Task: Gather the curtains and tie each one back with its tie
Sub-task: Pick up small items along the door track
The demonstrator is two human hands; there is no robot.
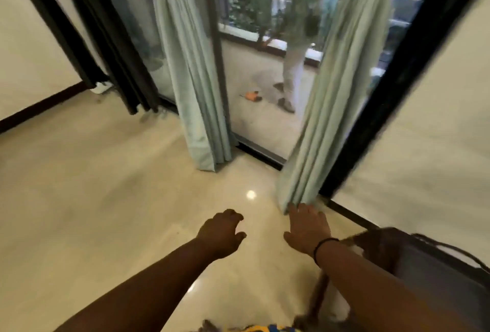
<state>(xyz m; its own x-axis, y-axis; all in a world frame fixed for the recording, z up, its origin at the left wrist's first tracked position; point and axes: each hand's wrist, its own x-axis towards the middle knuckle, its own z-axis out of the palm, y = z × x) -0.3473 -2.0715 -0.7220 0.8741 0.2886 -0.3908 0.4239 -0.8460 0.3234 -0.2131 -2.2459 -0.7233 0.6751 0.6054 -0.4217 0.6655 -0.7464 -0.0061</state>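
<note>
Two pale green curtains hang in front of a glass door. The left curtain (193,71) hangs in loose folds down to the floor. The right curtain (334,87) slants down to its hem close to my right hand (309,228), whose straight fingers touch that hem. My left hand (221,233) hovers over the floor with loosely curled fingers and holds nothing. No tie shows in this view. The picture is blurred by motion.
Dark curtains (106,40) hang at the far left and another dark curtain (392,93) behind the right one. A glossy beige floor (106,212) spreads below. Outside the glass a person (297,40) stands near an orange object (252,96). A dark furniture edge (424,260) sits lower right.
</note>
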